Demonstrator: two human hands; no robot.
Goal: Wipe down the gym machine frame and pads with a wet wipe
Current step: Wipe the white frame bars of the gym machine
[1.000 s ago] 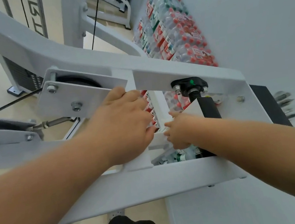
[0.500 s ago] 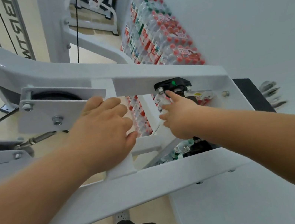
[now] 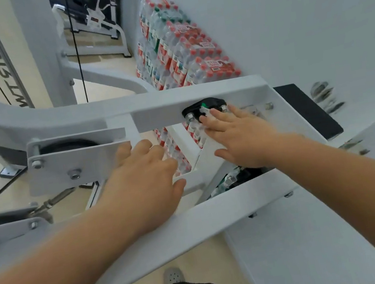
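Two hands work inside the white machine frame [image 3: 189,97]. Containers first: shrink-wrapped packs of bottled water [image 3: 181,51], red and green caps, are stacked on the floor against the wall [image 3: 296,12]; I see more of them through the gaps in the frame.

My left hand [image 3: 143,181] lies palm down on the short upright post between the upper and lower beams, fingers [image 3: 144,149] loosely spread, gripping nothing I can see. My right hand [image 3: 242,137] lies flat on the slanted brace just below the black bracket [image 3: 204,108], fingers extended and close together, their tips touching the bracket's bolts. A white strip shows at those fingertips; I cannot tell whether it is the wet wipe, which I cannot otherwise locate.

Against half a second ago, the right hand has slid further up to the bracket and flattened out, and the left has opened and eased lower on the post.

A black pad [image 3: 307,109] sits at the frame's right end. Flooring is pale beige; another machine stands beyond.
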